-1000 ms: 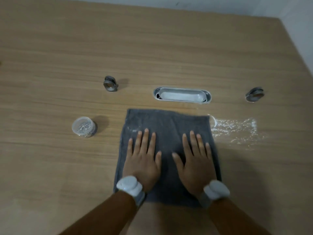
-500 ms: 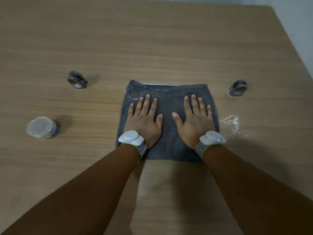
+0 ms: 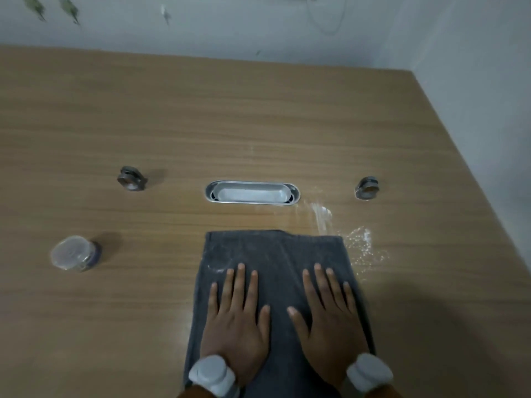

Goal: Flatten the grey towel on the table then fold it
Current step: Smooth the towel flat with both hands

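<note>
Big wooden table (image 3: 143, 124) with the grey towel (image 3: 275, 254) lying on the near side, about centre, as a tall rectangle that's mostly flat, with just a soft crease down the middle and some white smudges near its top left. Left hand (image 3: 235, 326) and right hand (image 3: 330, 326) sit palm down side by side on its lower half, fingers (image 3: 240, 282) straight and slightly spread, gripping nothing. Containers: the oval metal tray (image 3: 297, 193) sunk into the table just past the towel holds something long and pale, and I can't tell what's in the clear lidded jar (image 3: 73, 254) off to the left.
</note>
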A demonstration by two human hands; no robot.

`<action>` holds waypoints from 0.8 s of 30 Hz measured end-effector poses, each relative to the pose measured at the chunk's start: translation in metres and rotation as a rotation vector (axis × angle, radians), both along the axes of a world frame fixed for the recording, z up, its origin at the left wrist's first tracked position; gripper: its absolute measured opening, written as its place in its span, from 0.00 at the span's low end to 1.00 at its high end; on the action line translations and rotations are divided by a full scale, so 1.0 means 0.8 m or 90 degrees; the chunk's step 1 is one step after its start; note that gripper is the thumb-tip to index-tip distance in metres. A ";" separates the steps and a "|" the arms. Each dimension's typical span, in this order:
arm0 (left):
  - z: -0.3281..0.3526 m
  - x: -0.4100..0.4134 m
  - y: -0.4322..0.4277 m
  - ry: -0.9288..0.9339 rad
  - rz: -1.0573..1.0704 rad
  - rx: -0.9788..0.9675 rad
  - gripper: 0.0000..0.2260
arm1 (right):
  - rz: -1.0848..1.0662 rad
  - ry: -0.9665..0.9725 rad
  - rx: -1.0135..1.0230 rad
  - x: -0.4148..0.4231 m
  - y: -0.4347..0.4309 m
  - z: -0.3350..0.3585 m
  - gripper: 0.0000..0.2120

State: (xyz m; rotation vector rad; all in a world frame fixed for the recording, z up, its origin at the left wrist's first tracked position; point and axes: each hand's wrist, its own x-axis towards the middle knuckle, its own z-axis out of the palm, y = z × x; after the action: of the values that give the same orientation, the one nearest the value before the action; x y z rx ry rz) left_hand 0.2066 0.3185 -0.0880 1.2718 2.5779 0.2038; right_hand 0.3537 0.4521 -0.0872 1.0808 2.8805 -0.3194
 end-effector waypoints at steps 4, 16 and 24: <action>0.000 -0.038 0.049 0.023 -0.041 0.027 0.30 | -0.020 0.002 0.021 -0.029 0.044 -0.001 0.36; 0.006 -0.041 0.118 0.038 0.018 0.027 0.29 | -0.022 0.023 0.024 -0.046 0.112 0.003 0.35; 0.008 -0.005 0.118 0.037 0.042 0.009 0.30 | 0.010 0.030 0.024 -0.018 0.123 0.005 0.36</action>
State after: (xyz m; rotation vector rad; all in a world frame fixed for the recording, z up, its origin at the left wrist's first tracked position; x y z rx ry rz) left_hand 0.2029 0.4131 -0.0813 1.2163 2.6740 0.2006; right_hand 0.3395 0.5506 -0.0835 1.0692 2.9470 -0.2956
